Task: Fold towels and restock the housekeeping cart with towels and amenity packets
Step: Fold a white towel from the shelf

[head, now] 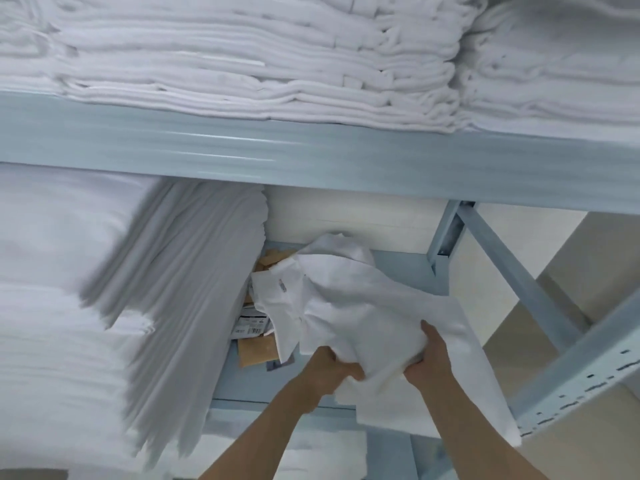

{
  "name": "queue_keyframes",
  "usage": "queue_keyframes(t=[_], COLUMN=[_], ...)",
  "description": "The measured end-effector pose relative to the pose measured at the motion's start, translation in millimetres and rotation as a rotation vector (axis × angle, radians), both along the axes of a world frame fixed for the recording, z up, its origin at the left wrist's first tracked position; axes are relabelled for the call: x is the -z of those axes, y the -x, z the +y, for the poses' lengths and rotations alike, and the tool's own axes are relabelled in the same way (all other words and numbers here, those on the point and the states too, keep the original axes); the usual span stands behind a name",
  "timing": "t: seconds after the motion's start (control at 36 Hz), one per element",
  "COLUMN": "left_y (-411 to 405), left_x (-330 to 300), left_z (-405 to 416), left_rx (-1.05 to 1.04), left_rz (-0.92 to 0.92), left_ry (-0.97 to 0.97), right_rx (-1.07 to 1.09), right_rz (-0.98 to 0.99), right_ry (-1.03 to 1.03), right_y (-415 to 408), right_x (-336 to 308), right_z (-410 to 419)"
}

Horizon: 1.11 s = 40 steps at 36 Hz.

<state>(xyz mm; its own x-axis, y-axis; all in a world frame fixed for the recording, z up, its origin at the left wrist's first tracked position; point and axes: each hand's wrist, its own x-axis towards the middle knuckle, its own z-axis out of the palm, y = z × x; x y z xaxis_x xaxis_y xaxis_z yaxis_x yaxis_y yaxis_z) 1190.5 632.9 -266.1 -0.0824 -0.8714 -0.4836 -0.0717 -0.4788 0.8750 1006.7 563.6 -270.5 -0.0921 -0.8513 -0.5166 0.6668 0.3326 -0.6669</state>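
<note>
A crumpled white cloth [363,306] lies bunched on the middle shelf of a pale blue metal rack. My left hand [327,370] grips its near edge from the left. My right hand [431,355] grips the same cloth from the right, thumb on top. Under and left of the cloth lie brown paper packets [258,353] and a packet with a barcode label [251,323].
Stacks of folded white towels [242,64] fill the upper shelf above the blue shelf beam [311,150]. A tall leaning stack of white linen [173,289] crowds the left. A slanted rack brace [512,268] and a perforated upright [588,379] stand at right.
</note>
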Motion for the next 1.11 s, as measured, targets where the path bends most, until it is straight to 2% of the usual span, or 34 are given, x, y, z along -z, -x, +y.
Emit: queue_keyframes(t=[0.11, 0.19, 0.25, 0.33, 0.39, 0.47, 0.56, 0.64, 0.83, 0.89, 1.0, 1.11], left_y=[-9.3, -16.3, -18.5, -15.2, -5.9, 16.6, 45.7, 78.3, 123.1, 124.6, 126.2, 137.5], left_x=[-13.5, -31.0, -49.2, -79.2, -101.3, -128.7, -145.2, -154.3, -151.9, -147.7, -147.4, -152.7], left_z=[13.6, 11.3, 8.6, 8.5, 14.3, 26.8, 51.1, 80.0, 149.7, 168.1, 202.5, 227.4], left_rx=[0.085, 0.036, -0.053, -0.092, -0.084, -0.032, -0.034, -0.044, -0.072, -0.075, -0.107, 0.108], left_rz=[-0.237, -0.389, -0.489, -0.731, -0.723, -0.617, -0.49, -0.475, -0.556, -0.675, -0.813, -0.879], left_ry=[-0.165, -0.19, -0.132, 0.126, 0.278, 0.43, 0.468, 0.52, 0.503, 0.501, 0.541, 0.822], right_rx=[-0.038, -0.046, -0.087, -0.139, -0.145, -0.118, -0.149, -0.155, -0.341, -0.402, -0.584, -0.951], right_rz=[0.113, 0.238, 0.327, 0.425, 0.386, 0.211, 0.022, -0.081, 0.016, 0.123, 0.542, 1.077], right_ry=[-0.009, 0.03, 0.094, 0.216, 0.278, 0.316, 0.343, 0.351, 0.335, 0.322, 0.387, 0.623], right_y=[13.1, 20.7, 25.2, 36.0, 46.8, 70.8, 97.8, 123.5, 157.4, 160.0, 158.3, 139.1], right_x=[-25.1, -57.1, -84.3, -124.9, -151.3, -186.2, -210.8, -220.1, -208.1, -203.2, -194.8, -179.0], right_z=[17.9, 28.9, 37.5, 49.0, 57.6, 72.1, 98.0, 128.9, 192.5, 204.7, 227.1, 258.7])
